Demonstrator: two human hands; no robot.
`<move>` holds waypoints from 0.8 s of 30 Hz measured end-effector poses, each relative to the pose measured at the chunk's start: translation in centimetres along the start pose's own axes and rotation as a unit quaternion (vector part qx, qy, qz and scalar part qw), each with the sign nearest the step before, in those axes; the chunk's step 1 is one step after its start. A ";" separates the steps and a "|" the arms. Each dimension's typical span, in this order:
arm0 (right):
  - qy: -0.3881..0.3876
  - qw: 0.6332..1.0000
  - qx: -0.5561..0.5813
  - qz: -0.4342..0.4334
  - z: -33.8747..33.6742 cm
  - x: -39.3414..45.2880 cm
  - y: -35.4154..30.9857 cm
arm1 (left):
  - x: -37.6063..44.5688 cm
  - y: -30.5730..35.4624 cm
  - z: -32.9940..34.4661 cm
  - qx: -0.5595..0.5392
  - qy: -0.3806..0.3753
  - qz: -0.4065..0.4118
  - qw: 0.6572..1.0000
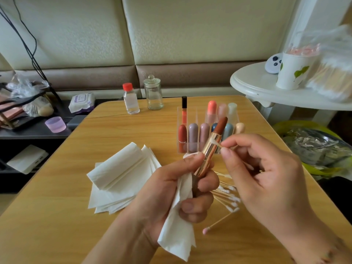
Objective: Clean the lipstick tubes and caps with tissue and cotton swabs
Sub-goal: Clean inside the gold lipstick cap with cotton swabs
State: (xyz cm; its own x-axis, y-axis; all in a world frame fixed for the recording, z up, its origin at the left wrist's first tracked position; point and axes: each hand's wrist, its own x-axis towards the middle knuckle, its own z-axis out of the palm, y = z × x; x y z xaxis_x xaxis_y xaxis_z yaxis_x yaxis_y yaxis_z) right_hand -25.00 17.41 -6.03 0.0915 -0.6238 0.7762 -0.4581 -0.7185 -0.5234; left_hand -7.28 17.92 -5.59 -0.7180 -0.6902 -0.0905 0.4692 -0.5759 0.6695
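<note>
the left hand [171,189] curls tight around a lipstick [211,147] and a crumpled tissue [179,231] that hangs below the fingers. the glossy gold tube rises above the thumb, its matte brown bullet tilted right. the right hand [266,172] pinches a thin swab [216,144] between thumb and forefinger, cotton tip touching the tube. loose swabs [226,195] lie fanned beneath both hands.

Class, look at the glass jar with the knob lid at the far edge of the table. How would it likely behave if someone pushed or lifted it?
The glass jar is tall and narrow, so a push near the top would probably tip it. It looks empty, so likely light. Its knob lid seems only to rest on top and may slip off if the jar is tilted.
</note>
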 end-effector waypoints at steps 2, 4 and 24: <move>-0.006 1.000 0.013 0.000 0.1 0.0 -0.1 | 0.1 0.0 -0.1 -0.006 0.001 -0.001 1.000; -0.026 0.999 0.027 -0.014 0.0 -0.1 -0.2 | 0.2 -0.1 -0.2 -0.004 0.010 0.002 1.000; -0.007 0.998 -0.048 -0.040 -0.8 0.3 0.3 | 0.3 -0.1 -0.2 0.019 0.057 0.000 0.998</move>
State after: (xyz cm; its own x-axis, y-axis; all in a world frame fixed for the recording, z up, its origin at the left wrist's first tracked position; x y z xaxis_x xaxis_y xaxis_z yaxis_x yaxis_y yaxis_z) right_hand -25.84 17.27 -5.66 0.1432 -0.5711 0.8083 -0.5315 -0.7333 -0.4240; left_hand -7.46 17.72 -5.83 -0.6536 -0.7368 -0.1732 0.4479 -0.5610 0.6961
